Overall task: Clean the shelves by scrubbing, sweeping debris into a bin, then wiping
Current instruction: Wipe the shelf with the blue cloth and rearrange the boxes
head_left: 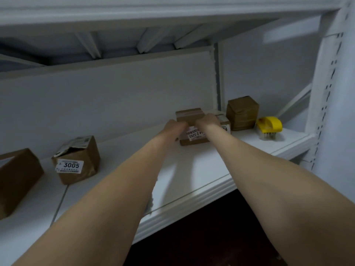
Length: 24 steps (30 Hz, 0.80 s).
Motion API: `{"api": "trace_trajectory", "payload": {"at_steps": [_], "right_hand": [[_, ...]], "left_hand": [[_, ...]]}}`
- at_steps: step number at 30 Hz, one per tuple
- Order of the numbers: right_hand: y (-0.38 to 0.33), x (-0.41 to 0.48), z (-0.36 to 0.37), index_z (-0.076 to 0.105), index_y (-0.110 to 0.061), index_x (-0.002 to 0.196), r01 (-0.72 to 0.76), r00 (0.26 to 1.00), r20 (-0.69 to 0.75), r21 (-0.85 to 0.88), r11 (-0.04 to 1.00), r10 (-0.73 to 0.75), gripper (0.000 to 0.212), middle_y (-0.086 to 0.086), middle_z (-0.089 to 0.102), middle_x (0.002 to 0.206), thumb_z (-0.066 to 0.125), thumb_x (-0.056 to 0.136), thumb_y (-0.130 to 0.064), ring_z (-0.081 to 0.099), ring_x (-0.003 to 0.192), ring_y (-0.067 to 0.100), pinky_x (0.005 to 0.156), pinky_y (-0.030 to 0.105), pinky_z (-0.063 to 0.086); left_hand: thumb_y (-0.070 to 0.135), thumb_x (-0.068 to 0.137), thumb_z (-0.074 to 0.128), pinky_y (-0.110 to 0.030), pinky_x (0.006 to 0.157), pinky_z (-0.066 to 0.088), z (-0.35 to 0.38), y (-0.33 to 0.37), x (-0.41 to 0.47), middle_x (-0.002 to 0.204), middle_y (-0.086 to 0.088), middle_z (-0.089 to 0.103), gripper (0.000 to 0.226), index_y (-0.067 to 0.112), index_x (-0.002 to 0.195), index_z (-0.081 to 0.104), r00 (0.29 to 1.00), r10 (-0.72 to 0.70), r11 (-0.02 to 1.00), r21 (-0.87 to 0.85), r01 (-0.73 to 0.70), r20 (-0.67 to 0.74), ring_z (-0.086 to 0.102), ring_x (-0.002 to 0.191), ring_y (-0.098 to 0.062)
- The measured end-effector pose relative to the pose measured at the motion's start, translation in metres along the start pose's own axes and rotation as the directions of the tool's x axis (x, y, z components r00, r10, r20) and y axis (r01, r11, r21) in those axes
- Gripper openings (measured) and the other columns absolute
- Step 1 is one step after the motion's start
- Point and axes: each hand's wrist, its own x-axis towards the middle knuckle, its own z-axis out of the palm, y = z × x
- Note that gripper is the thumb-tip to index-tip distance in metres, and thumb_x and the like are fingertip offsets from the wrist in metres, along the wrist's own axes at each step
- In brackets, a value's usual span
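Note:
Both my arms reach up onto a white shelf [192, 169]. A small brown cardboard box [192, 121] with a white label stands near the shelf's back panel. My left hand [175, 126] grips its left side and my right hand [208, 120] grips its right side, fingers curled over the top. A second box [225, 124] sits right behind it, mostly hidden by my right hand. A yellow-handled scrubbing brush [269, 127] rests bristles down at the shelf's right end.
A taller brown box [242, 113] stands between the held box and the brush. To the left sit a box labelled 3005 [76, 160] and another box [17, 179] at the frame edge. An upper shelf [134, 14] hangs overhead; a white upright [330, 93] bounds the right.

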Motion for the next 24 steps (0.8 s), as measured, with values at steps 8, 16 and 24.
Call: {"api": "trace_trajectory", "payload": {"at_steps": [8, 16, 24], "right_hand": [[-0.059, -0.033, 0.041, 0.055, -0.007, 0.069, 0.075, 0.972, 0.185, 0.350, 0.934, -0.148, 0.023, 0.020, 0.070, 0.096, 0.070, 0.078, -0.022, 0.069, 0.089, 0.032, 0.079, 0.045, 0.058], [-0.086, -0.067, 0.086, 0.052, -0.010, 0.069, 0.092, 0.934, 0.290, 0.364, 0.927, -0.207, 0.026, 0.015, 0.067, 0.096, 0.071, 0.081, -0.024, 0.065, 0.084, 0.025, 0.061, 0.032, 0.055], [-0.055, -0.040, 0.041, 0.040, -0.013, 0.136, 0.046, 0.999, -0.017, -0.102, 0.994, -0.048, 0.055, 0.014, 0.033, 0.142, 0.057, 0.089, -0.034, 0.036, 0.129, 0.034, 0.102, 0.037, 0.035]], "left_hand": [[0.014, 0.086, 0.064, -0.033, 0.061, 0.056, -0.104, -0.012, -0.015, 0.075, -0.008, 0.055, 0.015, 0.004, 0.079, 0.054, 0.980, -0.062, 0.998, -0.038, 0.056, -0.190, 0.056, 0.062, -0.016], [0.003, 0.087, 0.057, -0.046, 0.080, 0.057, -0.151, -0.038, -0.028, 0.105, -0.023, 0.063, 0.007, -0.004, 0.088, 0.057, 0.946, -0.169, 0.968, 0.132, 0.212, -0.278, 0.067, 0.088, -0.035], [0.014, 0.091, 0.049, -0.025, 0.079, 0.042, -0.103, -0.001, -0.015, 0.121, -0.008, 0.051, 0.028, 0.006, 0.118, 0.054, 0.942, 0.275, 0.828, 0.545, -0.132, -0.190, 0.053, 0.108, -0.024]]}}
